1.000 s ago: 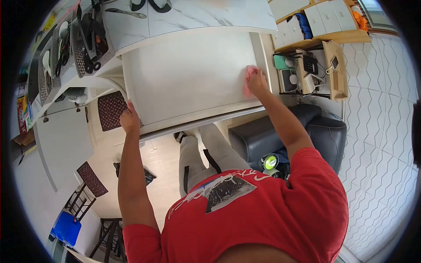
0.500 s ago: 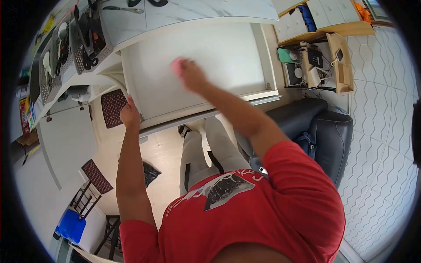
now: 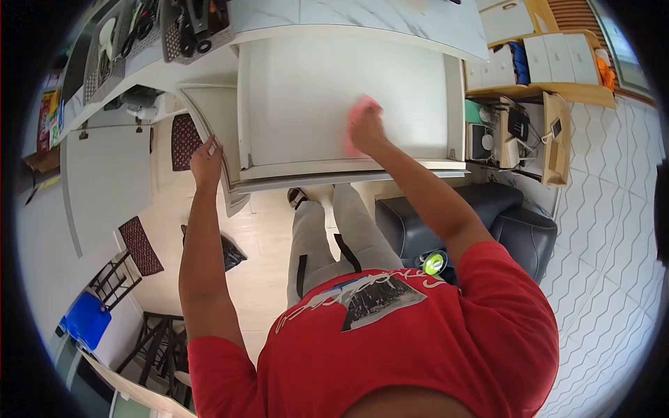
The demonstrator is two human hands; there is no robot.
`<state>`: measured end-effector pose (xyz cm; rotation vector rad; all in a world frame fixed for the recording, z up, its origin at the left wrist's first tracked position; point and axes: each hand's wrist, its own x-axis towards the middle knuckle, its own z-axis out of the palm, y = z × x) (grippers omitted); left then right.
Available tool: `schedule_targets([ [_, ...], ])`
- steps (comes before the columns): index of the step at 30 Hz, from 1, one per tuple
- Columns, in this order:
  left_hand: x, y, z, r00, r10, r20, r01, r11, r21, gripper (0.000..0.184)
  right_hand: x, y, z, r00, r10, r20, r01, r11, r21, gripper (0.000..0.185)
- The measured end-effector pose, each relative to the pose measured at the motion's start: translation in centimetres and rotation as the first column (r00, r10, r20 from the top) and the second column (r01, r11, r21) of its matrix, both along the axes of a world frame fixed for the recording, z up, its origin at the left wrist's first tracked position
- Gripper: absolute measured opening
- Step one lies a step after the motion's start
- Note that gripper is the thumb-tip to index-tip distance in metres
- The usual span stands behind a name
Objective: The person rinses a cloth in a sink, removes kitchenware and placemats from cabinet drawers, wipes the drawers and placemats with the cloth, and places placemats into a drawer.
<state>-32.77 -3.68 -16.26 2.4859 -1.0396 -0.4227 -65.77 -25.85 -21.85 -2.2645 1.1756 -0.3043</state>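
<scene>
A white drawer (image 3: 279, 167) is pulled out below the marble-patterned countertop, with its inside bare around the cloth. In it, my right hand (image 3: 368, 134) presses a pink cloth (image 3: 358, 115) against the bottom, right of the middle and towards the front. My fingers are closed over the cloth, and part of it shows beyond them. Left of the drawer, a curved white cabinet door (image 3: 202, 120) with a metal-coloured edge strip stands out. My left hand (image 3: 206, 167) has its fingers closed on that door's edge.
Grey baskets (image 3: 198, 35) of utensils stand on the countertop (image 3: 362, 12) at upper left. A black leather seat (image 3: 446, 209) is right of my legs. Beyond it is an open wooden drawer (image 3: 555, 139). A dark bag (image 3: 231, 252) lies on the floor.
My right hand has moved the pink cloth rightward and nearer the drawer's front. The curved door now stands farther out, with my left hand at its edge. The whole view has shifted.
</scene>
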Motion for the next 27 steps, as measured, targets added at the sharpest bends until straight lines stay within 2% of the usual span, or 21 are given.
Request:
schedule_targets([
  [1, 0.4, 0.8, -0.2, 1.000, 0.013, 0.007, -0.013, 0.999, -0.045, 0.039, 4.3, -0.1, 2.8, 0.962, -0.165, 0.218, 0.077, 0.929, 0.362, 0.028],
  [3, 0.7, 2.2, 1.2, 0.999, 0.041, 0.014, -0.040, 0.998, -0.042, 0.039, 10.7, 0.0, 9.0, 0.962, -0.248, 0.115, 0.089, 0.681, 0.727, 0.013],
  [4, 0.6, 2.9, 2.0, 0.998, 0.054, 0.016, -0.053, 0.997, -0.053, 0.038, 12.8, 1.5, 7.3, 0.980, -0.028, 0.198, -0.044, 0.936, 0.350, 0.018],
  [5, 0.6, 3.8, 2.7, 0.998, 0.058, 0.019, -0.057, 0.997, -0.049, 0.038, 14.5, 3.0, 5.2, 0.963, 0.202, 0.179, -0.186, 0.977, -0.099, 0.022],
  [7, 0.3, 5.9, 3.9, 0.981, 0.179, -0.078, -0.182, 0.983, -0.033, 0.037, 16.0, 6.8, 4.6, 0.861, 0.456, 0.225, -0.450, 0.889, -0.078, 0.034],
  [8, 0.2, 7.1, 4.0, 0.990, 0.138, 0.041, -0.134, 0.987, -0.085, 0.036, 16.0, 7.5, 5.5, 0.856, 0.463, 0.229, -0.457, 0.886, -0.079, 0.034],
  [10, -0.1, 9.5, 4.6, 0.977, 0.211, -0.019, -0.211, 0.974, -0.080, 0.037, 15.6, 8.4, 7.6, 0.717, 0.678, 0.162, -0.697, 0.699, 0.162, 0.033],
  [11, -0.6, 10.2, 5.1, 0.959, 0.271, -0.085, -0.278, 0.957, -0.079, 0.037, 14.9, 8.7, 8.2, 0.714, 0.681, 0.161, -0.700, 0.696, 0.161, 0.033],
  [13, -1.6, 10.9, 6.2, 0.957, 0.286, -0.045, -0.287, 0.957, -0.037, 0.037, 12.4, 8.1, 9.7, 0.780, 0.611, 0.135, -0.542, 0.551, 0.635, 0.045],
  [15, -2.7, 11.4, 7.6, 0.927, 0.369, -0.074, -0.370, 0.929, -0.009, 0.036, 9.0, 5.3, 11.7, 0.780, 0.623, 0.056, -0.447, 0.492, 0.747, 0.058],
  [17, -3.4, 12.4, 8.3, 0.919, 0.388, -0.070, -0.389, 0.921, 0.005, 0.036, 3.2, 2.4, 9.5, 0.783, 0.622, 0.023, -0.428, 0.511, 0.746, 0.057],
  [18, -3.6, 12.8, 8.5, 0.913, 0.403, -0.069, -0.402, 0.915, 0.016, 0.035, 0.2, 0.9, 10.5, 0.802, 0.584, -0.123, -0.300, 0.572, 0.764, 0.054],
  [19, -3.8, 13.2, 8.5, 0.914, 0.400, -0.074, -0.400, 0.917, 0.015, 0.035, -3.5, -0.7, 11.2, 0.861, 0.498, -0.105, -0.216, 0.543, 0.811, 0.050],
  [20, -4.0, 13.6, 8.3, 0.904, 0.420, -0.081, -0.424, 0.905, -0.038, 0.035, -7.6, -2.4, 10.3, 0.877, 0.451, -0.167, -0.147, 0.583, 0.799, 0.047],
  [21, -4.3, 14.3, 8.1, 0.895, 0.436, -0.090, -0.443, 0.892, -0.086, 0.036, -10.9, -4.1, 10.1, 0.819, 0.495, -0.290, -0.125, 0.647, 0.752, 0.045],
  [22, -4.3, 15.1, 7.7, 0.918, 0.394, -0.054, -0.397, 0.908, -0.130, 0.036, -13.1, -5.0, 11.1, 0.816, 0.427, -0.389, -0.034, 0.708, 0.706, 0.037],
  [23, -4.3, 15.9, 7.4, 0.922, 0.383, -0.060, -0.387, 0.912, -0.132, 0.036, -14.6, -5.8, 11.3, 0.819, 0.416, -0.394, -0.022, 0.710, 0.703, 0.037],
  [25, -4.5, 16.7, 6.9, 0.899, 0.430, -0.079, -0.436, 0.897, -0.077, 0.036, -16.7, -7.7, 11.7, 0.517, 0.579, -0.631, -0.211, 0.800, 0.562, 0.032],
  [26, -4.8, 16.7, 6.9, 0.889, 0.445, -0.111, -0.454, 0.887, -0.083, 0.037, -16.3, -7.8, 12.6, 0.519, 0.573, -0.634, -0.206, 0.804, 0.558, 0.032],
  [27, -5.0, 16.8, 7.0, 0.892, 0.437, -0.111, -0.447, 0.891, -0.084, 0.037, -15.6, -7.7, 13.3, 0.387, 0.569, -0.726, -0.221, 0.821, 0.526, 0.031],
])
